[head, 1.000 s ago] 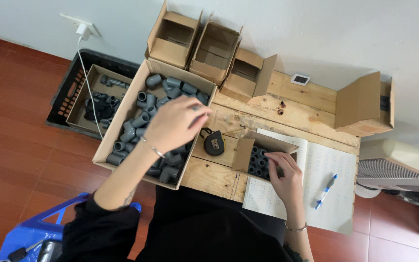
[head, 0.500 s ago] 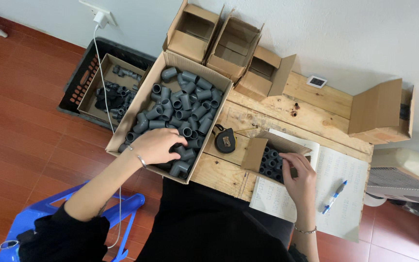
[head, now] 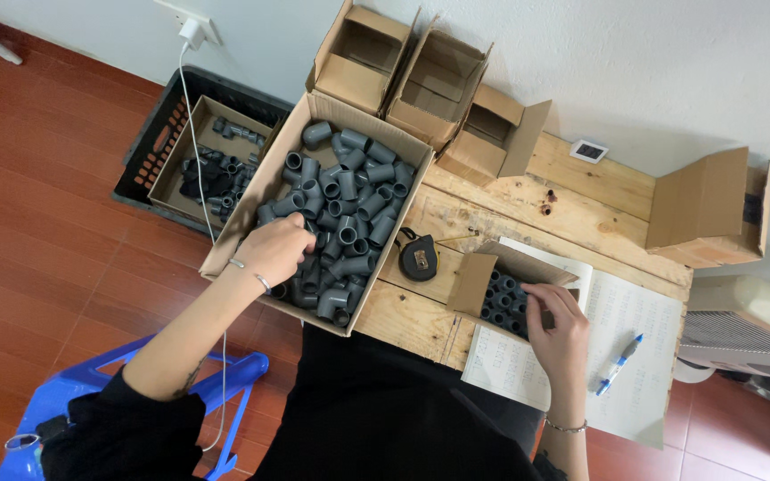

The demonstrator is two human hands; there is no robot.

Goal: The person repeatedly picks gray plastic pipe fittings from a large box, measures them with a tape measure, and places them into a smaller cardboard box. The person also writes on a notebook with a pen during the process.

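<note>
A large cardboard box (head: 235,233) full of grey pipe fittings (head: 349,200) overhangs the left end of a wooden table (head: 581,191). My left hand (head: 278,249) is sunk into the near left part of the pile, its fingers curled around fittings. A small open cardboard box (head: 472,281) lies on an open notebook (head: 634,312) and holds several fittings (head: 503,298) stood on end in rows. My right hand (head: 559,330) grips that box's right side, thumb and fingertips at the fittings.
A black tape measure (head: 418,256) lies between the two boxes. A blue pen (head: 618,363) rests on the notebook. Three empty small boxes (head: 438,85) stand at the back and another open box (head: 706,209) at far right. On the floor are a black crate (head: 149,142) and a blue stool (head: 73,392).
My left hand came down from above the large box into the fittings, then shifted to the near left corner. My right hand stayed at the small box. The view shifted slightly.
</note>
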